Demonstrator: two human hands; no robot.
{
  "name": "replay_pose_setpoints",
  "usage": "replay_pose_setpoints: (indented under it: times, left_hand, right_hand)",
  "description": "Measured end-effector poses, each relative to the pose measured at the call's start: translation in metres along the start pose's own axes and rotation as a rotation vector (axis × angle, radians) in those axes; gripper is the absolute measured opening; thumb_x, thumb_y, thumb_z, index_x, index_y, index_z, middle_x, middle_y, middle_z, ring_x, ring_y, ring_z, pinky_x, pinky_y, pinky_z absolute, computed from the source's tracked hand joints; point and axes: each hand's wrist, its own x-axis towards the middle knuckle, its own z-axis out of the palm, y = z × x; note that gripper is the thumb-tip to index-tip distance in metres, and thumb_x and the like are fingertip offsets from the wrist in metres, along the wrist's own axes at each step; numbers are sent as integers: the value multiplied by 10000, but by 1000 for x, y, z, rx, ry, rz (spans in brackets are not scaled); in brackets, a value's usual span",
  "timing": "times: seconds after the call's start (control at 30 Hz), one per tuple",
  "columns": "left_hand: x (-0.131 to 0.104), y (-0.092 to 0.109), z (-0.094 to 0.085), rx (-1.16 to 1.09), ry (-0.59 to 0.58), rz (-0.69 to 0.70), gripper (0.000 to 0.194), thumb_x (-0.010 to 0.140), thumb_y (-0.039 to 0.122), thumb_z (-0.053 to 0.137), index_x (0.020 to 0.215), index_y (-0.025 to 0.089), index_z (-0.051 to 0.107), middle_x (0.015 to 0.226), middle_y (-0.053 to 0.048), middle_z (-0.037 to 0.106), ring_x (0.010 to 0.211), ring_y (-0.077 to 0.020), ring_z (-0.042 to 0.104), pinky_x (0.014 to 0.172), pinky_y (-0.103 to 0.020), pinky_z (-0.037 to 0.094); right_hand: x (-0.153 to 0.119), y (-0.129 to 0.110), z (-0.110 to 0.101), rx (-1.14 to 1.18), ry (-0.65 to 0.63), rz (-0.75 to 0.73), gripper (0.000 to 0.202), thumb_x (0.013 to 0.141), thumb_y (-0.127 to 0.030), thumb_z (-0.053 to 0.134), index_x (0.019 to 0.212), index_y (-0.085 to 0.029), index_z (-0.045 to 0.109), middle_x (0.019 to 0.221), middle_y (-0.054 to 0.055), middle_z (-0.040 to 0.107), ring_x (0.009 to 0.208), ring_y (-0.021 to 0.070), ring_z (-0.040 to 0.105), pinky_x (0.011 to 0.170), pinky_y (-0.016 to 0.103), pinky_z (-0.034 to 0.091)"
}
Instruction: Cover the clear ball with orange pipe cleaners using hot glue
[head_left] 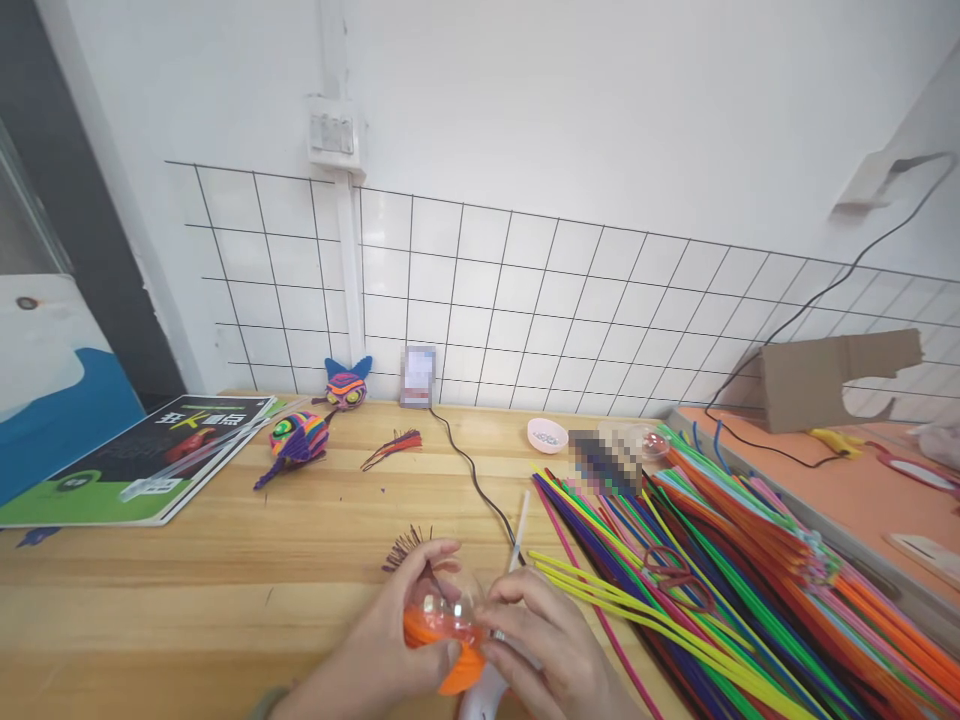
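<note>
My left hand [409, 625] is closed around a clear plastic ball [450, 602] whose lower part is covered with orange pipe cleaner [461, 670]. At the ball's right side, the fingers of my right hand [544, 640] are pinched together and touch it. What lies between those fingertips is too small and hidden to tell. Below and between my hands shows the white body of a glue gun [484, 695], partly covered, and a pale glue stick [523, 520] points up behind my right hand. Short dark pipe-cleaner pieces [405, 548] lie just beyond my left hand.
Many coloured pipe cleaners [720, 600] spread across the right, with red-handled scissors [679, 578] on them. Finished striped figures [300, 438], a phone [418, 377] and a pink bowl [547, 436] stand farther back. Books [187, 450] lie left. A black cable [472, 465] crosses the table.
</note>
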Motion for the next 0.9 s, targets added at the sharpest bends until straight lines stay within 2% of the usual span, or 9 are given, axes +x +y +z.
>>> replay_pose_setpoints:
  times: [0.07,0.2,0.3,0.4,0.5,0.57,0.67,0.77,0.9]
  left_hand:
    - [-1,8,3,-22,-21,-5,589,624,220,642,1163,213,405,963,-69,651,880,-228,638,783,-332,491]
    - [-2,19,5,-10,-69,-24,588,606,210,655,1140,190,411,960,-77,648,905,-235,626,810,-335,478]
    - [-2,19,4,2,-100,-24,595,616,210,659,1149,186,397,941,-75,640,893,-233,621,810,-343,472]
    - [-3,14,1,20,-105,-44,596,624,215,650,1164,197,398,1040,-96,578,942,-242,608,835,-360,456]
    - [-3,12,0,3,-116,-100,623,595,226,639,1166,198,392,1091,-116,522,987,-273,593,837,-389,456]
    - [-2,13,0,-24,-119,-128,640,572,233,637,1159,200,384,1080,-118,523,997,-290,589,823,-398,464]
    - [-2,15,2,-1,-128,-144,629,573,195,631,1153,200,389,1111,-126,512,1006,-285,589,831,-392,469]
    - [-3,18,2,35,-120,-134,622,587,176,637,1159,203,393,1136,-127,508,998,-271,599,832,-372,478]
    - [-6,25,2,96,-119,-116,612,620,192,631,1182,184,389,1072,-115,591,950,-258,621,819,-346,492]
  right_hand:
    - [1,0,3,-48,33,-49,163,943,-225,461,980,-174,611,843,73,599,730,163,567,624,267,490]
    - [5,-2,8,-87,143,-109,208,957,-241,436,895,-186,626,763,48,602,648,143,532,557,244,435]
    - [7,-5,7,-75,111,-106,189,940,-210,477,817,-178,617,729,32,599,640,135,535,553,231,430]
    - [5,-7,6,-16,74,-79,217,957,-226,445,820,-174,606,747,34,596,676,134,553,580,227,447]
    - [2,-5,8,34,119,-71,264,982,-258,380,850,-173,592,757,41,588,682,135,552,589,227,455]
    - [2,-4,10,-10,146,-96,255,982,-245,381,845,-175,584,739,36,585,659,136,539,576,230,445]
    - [2,-7,10,-115,84,-115,254,977,-213,376,813,-166,564,741,45,596,652,143,534,571,242,442]
    - [2,-12,9,-172,43,-54,349,998,-228,262,766,-172,517,732,54,589,641,152,533,552,251,441]
    - [-1,-10,7,-184,89,-22,307,995,-207,246,799,-183,480,726,37,564,640,151,535,548,250,445]
